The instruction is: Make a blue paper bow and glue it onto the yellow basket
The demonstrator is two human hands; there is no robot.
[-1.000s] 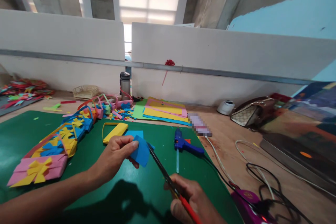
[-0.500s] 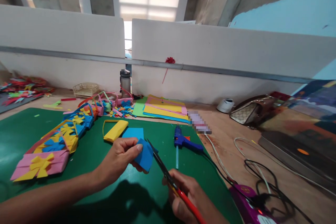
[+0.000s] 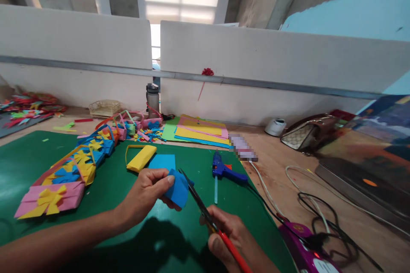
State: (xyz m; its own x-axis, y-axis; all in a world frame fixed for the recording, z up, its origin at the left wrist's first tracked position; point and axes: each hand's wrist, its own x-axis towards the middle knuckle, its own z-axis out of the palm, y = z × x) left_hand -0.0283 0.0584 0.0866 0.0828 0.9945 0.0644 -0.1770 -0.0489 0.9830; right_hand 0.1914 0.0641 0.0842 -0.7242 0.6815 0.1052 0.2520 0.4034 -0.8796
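Between the thumb and fingers of my left hand point(image 3: 150, 187) is a small piece of blue paper point(image 3: 178, 190), pinched above the green mat point(image 3: 105, 192). My right hand point(image 3: 224, 234) grips red-handled scissors point(image 3: 201, 206), their dark blades pointing up and left beside the paper's right edge. Whether the blades touch the paper I cannot tell. Behind my left hand a flat blue paper sheet point(image 3: 163, 161) lies on the mat. A small yellow paper bag with a handle point(image 3: 141, 158) rests just left of that sheet.
Finished paper bags with bows point(image 3: 53, 198) line the mat's left side. A blue glue gun point(image 3: 229, 172) lies to the right, its cord running to a purple power strip point(image 3: 304, 243). Coloured sheets point(image 3: 201, 130), paper scraps point(image 3: 152, 133) and a bottle point(image 3: 153, 101) stand behind.
Both hands keep nearly the same place. The blue paper and scissors have shifted very slightly to the right. Nothing was taken up or let go.
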